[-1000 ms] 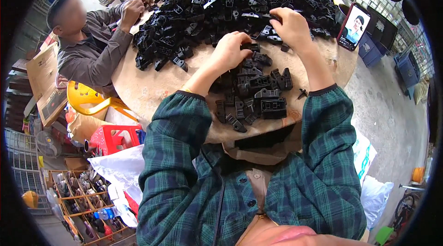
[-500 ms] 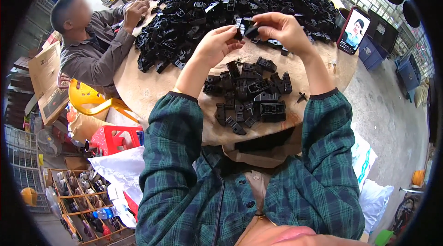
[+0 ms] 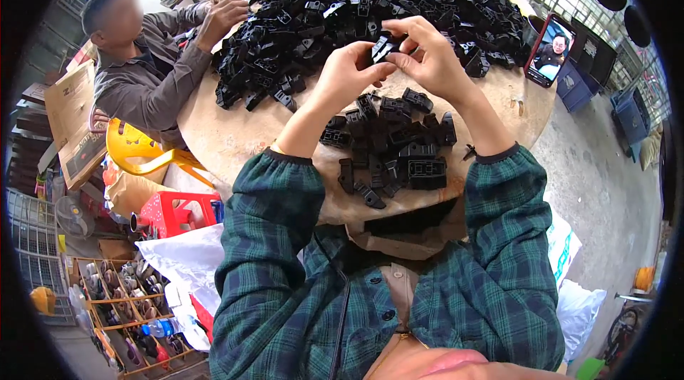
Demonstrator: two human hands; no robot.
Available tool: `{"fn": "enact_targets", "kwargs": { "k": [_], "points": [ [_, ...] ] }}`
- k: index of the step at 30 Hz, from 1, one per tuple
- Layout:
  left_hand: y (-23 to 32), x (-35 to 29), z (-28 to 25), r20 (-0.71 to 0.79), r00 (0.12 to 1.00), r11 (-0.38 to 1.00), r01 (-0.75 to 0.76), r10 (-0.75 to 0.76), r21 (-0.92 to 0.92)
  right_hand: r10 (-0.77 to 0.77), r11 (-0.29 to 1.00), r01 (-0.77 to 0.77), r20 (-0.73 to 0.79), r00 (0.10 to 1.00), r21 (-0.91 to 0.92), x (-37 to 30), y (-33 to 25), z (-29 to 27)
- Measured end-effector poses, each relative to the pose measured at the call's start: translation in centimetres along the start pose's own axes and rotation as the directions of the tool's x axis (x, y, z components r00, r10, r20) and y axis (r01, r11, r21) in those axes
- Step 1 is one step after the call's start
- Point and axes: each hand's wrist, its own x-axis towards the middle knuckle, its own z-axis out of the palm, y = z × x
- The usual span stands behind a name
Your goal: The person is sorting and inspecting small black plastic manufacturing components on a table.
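A small black plastic part is pinched between the fingertips of the left hand and the right hand, raised above the round table. Below the fingers a small pile of black parts is spread; beyond them a large heap is piled.

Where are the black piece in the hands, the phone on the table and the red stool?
black piece (image 3: 382, 45), head view, its top between the fingertips
phone (image 3: 549, 50), head view, its lit screen
red stool (image 3: 175, 211), head view, its seat
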Motion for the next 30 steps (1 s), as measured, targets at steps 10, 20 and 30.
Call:
{"fn": "enact_targets", "kwargs": {
  "k": [10,20,30],
  "points": [
    [1.5,-1.4,0.3,-0.106,0.982,0.985,-0.148,0.157,0.088,0.115,0.912,-0.204,0.257,0.959,0.356,0.5,1.0,-1.0],
    [2.7,-1.1,0.9,0.572,0.808,0.905,-0.34,0.143,0.254,0.109,0.951,-0.206,-0.371,0.922,-0.232,0.3,8.0,-3.9],
    [-2.7,5.4,4.2,0.174,0.965,0.53,-0.253,0.195,0.81,-0.207,0.832,0.031,-0.259,0.943,-0.554,0.4,9.1,-3.8]
  ]
}}
